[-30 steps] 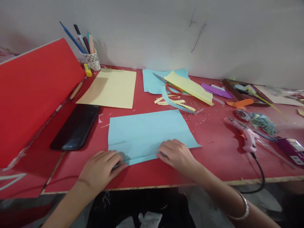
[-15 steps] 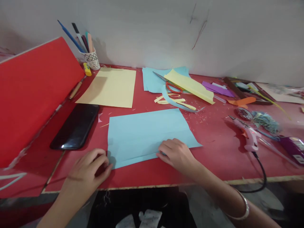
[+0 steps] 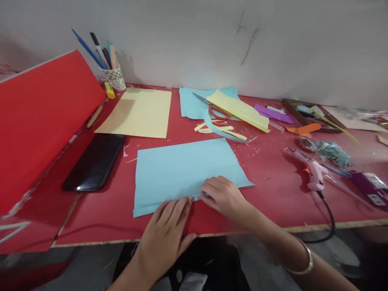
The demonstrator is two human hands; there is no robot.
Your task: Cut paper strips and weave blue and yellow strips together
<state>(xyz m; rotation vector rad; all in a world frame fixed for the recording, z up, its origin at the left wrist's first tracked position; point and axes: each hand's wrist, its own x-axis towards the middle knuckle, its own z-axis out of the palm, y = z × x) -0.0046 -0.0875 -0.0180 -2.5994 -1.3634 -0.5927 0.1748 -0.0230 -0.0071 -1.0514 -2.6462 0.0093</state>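
A sheet of light blue paper [image 3: 178, 165] lies on the red table, with a narrow fold along its near edge. My left hand [image 3: 169, 224] rests with its fingertips on that folded edge near the middle, fingers extended and the thumb apart. Just to the right, my right hand [image 3: 224, 198] has its fingers curled over the same edge and pinches the paper between thumb and fingers. The part of the fold under both hands is hidden.
A black phone [image 3: 95, 163] and a leaning red board [image 3: 45, 121] are at left. Behind lie yellow paper [image 3: 145, 113], scissors [image 3: 220, 113] and paper strips [image 3: 224, 129]. A pink glue gun [image 3: 312, 171] with a cord rests at right. A pen cup [image 3: 115, 79] stands by the wall.
My left hand has moved right, from the paper's left corner to the middle of its near edge, and its fingers have straightened. My right hand keeps its place on the edge.
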